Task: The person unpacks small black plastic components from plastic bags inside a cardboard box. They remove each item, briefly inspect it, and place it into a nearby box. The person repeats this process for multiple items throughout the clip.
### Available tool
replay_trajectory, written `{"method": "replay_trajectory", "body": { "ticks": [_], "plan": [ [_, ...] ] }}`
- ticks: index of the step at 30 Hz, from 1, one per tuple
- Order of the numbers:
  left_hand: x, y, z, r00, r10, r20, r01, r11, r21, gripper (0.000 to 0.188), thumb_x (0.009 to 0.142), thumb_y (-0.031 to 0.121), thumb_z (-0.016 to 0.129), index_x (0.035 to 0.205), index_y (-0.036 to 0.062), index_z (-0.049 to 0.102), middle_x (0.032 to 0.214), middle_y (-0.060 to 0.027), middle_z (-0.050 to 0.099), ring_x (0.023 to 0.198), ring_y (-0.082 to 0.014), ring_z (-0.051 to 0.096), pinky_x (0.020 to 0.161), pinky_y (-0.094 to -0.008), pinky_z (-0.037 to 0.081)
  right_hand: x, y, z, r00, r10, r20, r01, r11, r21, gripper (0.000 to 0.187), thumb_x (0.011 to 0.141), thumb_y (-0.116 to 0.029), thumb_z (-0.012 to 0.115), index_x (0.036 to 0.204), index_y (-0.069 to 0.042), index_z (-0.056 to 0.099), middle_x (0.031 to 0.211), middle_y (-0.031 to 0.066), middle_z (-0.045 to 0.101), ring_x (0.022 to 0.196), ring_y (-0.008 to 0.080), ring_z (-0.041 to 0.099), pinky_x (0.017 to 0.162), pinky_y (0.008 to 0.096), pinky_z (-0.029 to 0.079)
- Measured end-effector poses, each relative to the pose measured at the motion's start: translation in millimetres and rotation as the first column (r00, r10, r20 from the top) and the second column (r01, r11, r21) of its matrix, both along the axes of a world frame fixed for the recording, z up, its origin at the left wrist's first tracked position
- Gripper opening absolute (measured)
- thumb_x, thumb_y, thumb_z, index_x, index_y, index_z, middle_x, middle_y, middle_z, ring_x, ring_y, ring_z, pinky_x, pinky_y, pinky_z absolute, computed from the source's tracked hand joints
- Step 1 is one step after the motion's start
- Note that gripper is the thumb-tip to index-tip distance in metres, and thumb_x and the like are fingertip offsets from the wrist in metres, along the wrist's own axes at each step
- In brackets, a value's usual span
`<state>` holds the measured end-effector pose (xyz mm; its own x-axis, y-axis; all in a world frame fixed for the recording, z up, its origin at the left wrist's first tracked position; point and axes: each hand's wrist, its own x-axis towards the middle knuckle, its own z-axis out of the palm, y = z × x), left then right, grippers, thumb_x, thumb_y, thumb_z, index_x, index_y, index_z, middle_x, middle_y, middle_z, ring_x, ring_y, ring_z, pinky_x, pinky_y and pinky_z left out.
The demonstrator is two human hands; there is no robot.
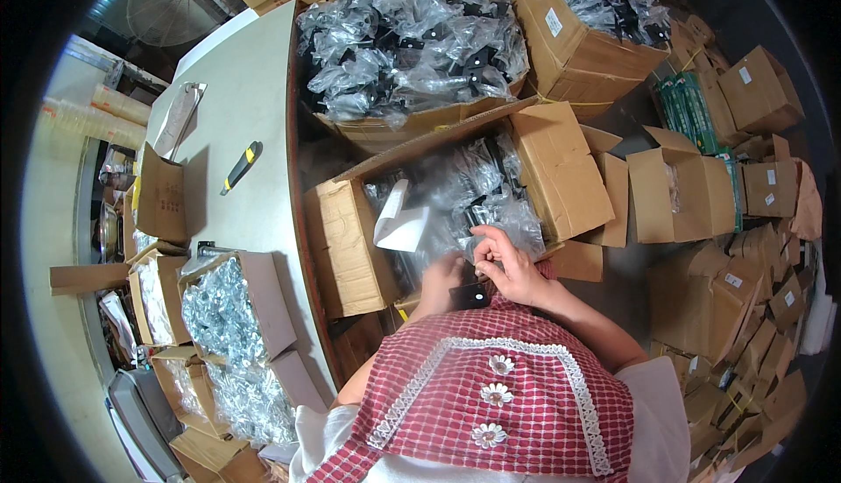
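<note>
My left hand [441,283], slightly blurred, is closed on a flat black piece [469,296] with a small white dot, held close to my apron. Just beside it, my right hand [512,271] has its fingers curled and the thumb near them; whatever lies between the fingertips is too small to make out. Both hands are over the near side of an opened cardboard box [355,242]. Inside the box lie clear plastic bags [510,213] with black parts. A folded white paper [403,225] rests at the box's left side.
A grey table [254,71] on the left bears a yellow-and-black utility knife [240,168]. Nearer stand cartons of clear-bagged metal parts [223,308]. Bagged black parts [412,45] overfill a large carton ahead; another such carton [578,58] adjoins it. Cartons [701,299] crowd the right.
</note>
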<state>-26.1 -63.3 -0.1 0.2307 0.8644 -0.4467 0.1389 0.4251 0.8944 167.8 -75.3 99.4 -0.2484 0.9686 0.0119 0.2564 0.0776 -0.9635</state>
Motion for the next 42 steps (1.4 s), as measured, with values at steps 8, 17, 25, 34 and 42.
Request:
{"method": "replay_trajectory", "body": {
  "ticks": [8,17,25,34,42],
  "plan": [
    [7,3,-17,0.984,-0.01,0.175,0.013,1.0,-0.017,0.033,0.087,0.015,0.07,0.118,0.0034,0.069,0.099,-0.0169,0.075,0.087,-0.0278,0.073,0.077,-0.0383,0.055,4,-2,-4,0.999,-0.014,-0.029,0.012,0.998,-0.06,0.044,0.103,-0.011,0.053,0.145,-0.008,0.041,0.104,0.0141,0.066,0.098,0.0278,0.067,0.087,0.039,0.052],
    [21,17,21,0.915,-0.134,0.381,0.208,0.965,-0.16,0.032,0.087,0.011,0.075,0.115,-0.003,0.069,0.098,-0.0054,0.072,0.09,-0.0128,0.066,0.075,-0.0293,0.053,5,-4,-9,0.998,0.018,0.053,-0.017,1.0,-0.013,0.043,0.099,0.0,0.055,0.14,-0.001,0.045,0.094,0.0055,0.058,0.085,0.0136,0.059,0.077,0.0283,0.051],
    [21,14,-8,0.96,-0.239,0.146,0.221,0.967,0.131,0.036,0.088,0.023,0.073,0.115,0.0012,0.067,0.101,-0.0102,0.073,0.092,-0.0189,0.069,0.08,-0.0337,0.053,6,1,1,0.99,0.136,-0.019,-0.136,0.991,0.005,0.06,0.097,-0.009,0.063,0.151,-0.004,0.037,0.111,0.0116,0.061,0.097,0.0218,0.06,0.087,0.034,0.051],
    [21,10,-1,0.987,-0.103,0.121,0.106,0.994,-0.012,0.031,0.09,0.023,0.069,0.113,0.0019,0.065,0.103,-0.0118,0.071,0.092,-0.0209,0.069,0.079,-0.0349,0.053,8,0,9,0.987,0.156,-0.047,-0.161,0.977,-0.136,0.073,0.088,0.002,0.065,0.152,-0.003,0.03,0.111,0.0097,0.056,0.092,0.0133,0.057,0.088,0.0286,0.048],
    [38,24,74,0.945,0.114,0.307,-0.056,0.98,-0.191,0.012,0.1,0.013,0.06,0.106,0.0026,0.06,0.085,-0.0058,0.062,0.069,-0.0157,0.06,0.059,-0.0302,0.052,34,-2,-5,0.91,-0.28,-0.305,0.246,0.958,-0.147,0.066,0.089,0.004,0.065,0.148,-0.004,0.036,0.108,0.0048,0.054,0.09,0.008,0.055,0.084,0.0232,0.046]
  ]
}}
